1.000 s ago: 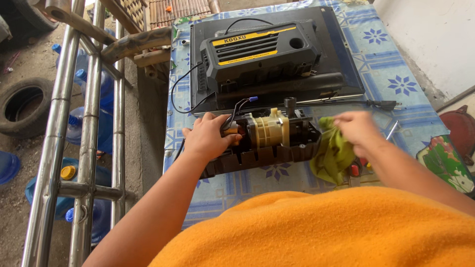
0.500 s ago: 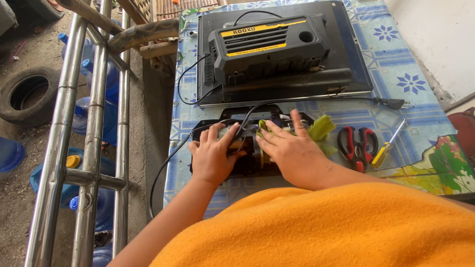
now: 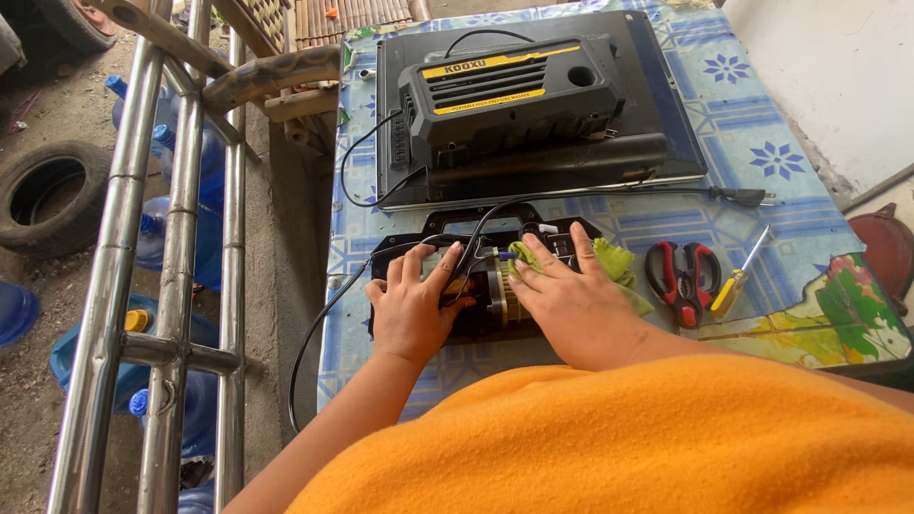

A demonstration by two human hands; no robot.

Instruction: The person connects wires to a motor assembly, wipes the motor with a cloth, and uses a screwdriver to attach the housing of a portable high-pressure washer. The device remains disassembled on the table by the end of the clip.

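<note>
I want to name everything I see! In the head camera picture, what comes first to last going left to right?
Tyre → metal rails → left hand → right hand → red pliers → yellow screwdriver.

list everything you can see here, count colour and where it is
open machine base: 1, black with a metal motor inside, table front, under both hands
machine cover: 1, black with yellow stripes, on the tray
tray: 1, black, table back
cloth: 1, green, under the right hand
pliers: 1, red and black, right of the cloth
screwdriver: 1, yellow handle, beside the pliers
power cord: 1, black, hanging off the table's left edge
tablecloth: 1, blue pattern
railing: 1, metal, left
water jugs: several, blue, on the ground
tyre: 1, black, far left
left hand: on the base
right hand: flat on the cloth
</note>
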